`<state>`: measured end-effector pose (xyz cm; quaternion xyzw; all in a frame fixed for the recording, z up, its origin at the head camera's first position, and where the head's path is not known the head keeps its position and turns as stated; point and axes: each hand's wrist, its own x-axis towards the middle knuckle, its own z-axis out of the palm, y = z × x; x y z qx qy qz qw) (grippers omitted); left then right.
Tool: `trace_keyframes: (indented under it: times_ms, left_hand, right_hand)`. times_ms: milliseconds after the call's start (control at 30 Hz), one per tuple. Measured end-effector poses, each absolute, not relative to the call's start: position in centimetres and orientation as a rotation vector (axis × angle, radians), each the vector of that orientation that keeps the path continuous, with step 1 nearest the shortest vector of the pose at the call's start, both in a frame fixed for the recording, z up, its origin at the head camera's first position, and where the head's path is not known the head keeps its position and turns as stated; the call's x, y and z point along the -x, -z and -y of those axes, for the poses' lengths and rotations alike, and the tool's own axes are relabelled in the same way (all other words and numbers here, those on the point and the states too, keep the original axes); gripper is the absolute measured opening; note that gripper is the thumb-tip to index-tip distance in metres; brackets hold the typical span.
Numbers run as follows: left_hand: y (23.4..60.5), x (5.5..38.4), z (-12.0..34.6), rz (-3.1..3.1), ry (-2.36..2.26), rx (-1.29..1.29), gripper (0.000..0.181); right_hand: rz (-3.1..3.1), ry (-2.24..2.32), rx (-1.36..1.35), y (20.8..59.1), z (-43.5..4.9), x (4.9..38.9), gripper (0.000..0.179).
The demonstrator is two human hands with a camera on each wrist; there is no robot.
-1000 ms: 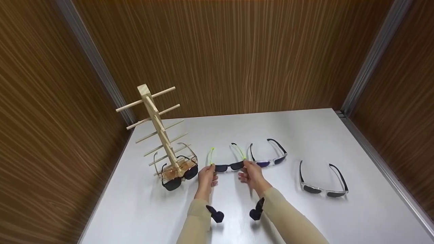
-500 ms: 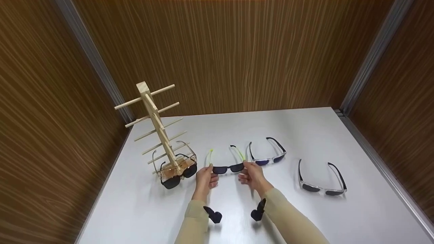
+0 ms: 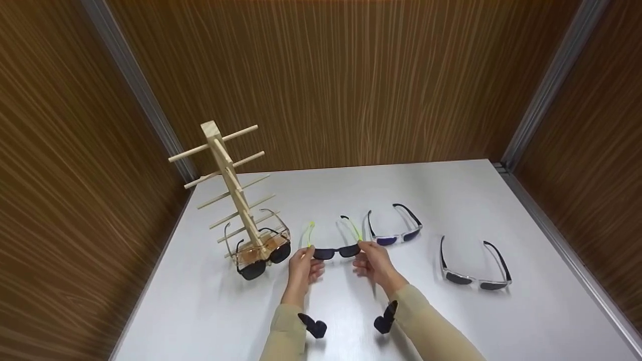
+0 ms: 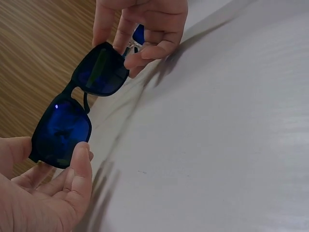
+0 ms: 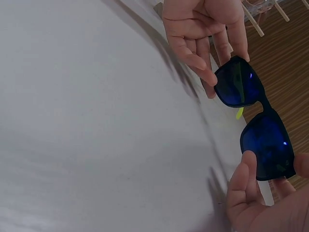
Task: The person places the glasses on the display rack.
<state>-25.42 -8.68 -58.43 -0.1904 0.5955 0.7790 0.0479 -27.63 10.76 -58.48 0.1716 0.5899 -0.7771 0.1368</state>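
Left hand (image 3: 301,268) and right hand (image 3: 375,261) each pinch one end of the dark sunglasses (image 3: 349,250), raised above the tabletop (image 3: 343,306), yellow-green arms pointing toward its back edge. A wooden stand (image 3: 232,183) rises near the left edge; blue-lensed glasses (image 3: 386,241) and clear-framed glasses (image 3: 459,279) lie toward the right edge.
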Motion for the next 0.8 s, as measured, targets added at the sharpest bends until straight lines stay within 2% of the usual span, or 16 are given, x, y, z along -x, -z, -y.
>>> trace_keyframes:
  times_ms: [267,433,800]
  left_hand:
    - [58.2,24.5,8.8,-1.778,-2.407,0.546,0.025]
    - [58.0,23.9,8.8,-1.785,-2.395,0.487,0.028]
    - [58.1,23.0,9.1,-1.792,-2.395,0.390,0.027]
  right_hand:
    - [-1.729,2.307,-0.440,58.8,-11.3,26.9,0.027]
    - [-1.752,2.336,-0.399,59.1,-11.8,26.5,0.024]
    - [-1.762,2.324,-0.413,58.2,-12.1,25.6,0.029]
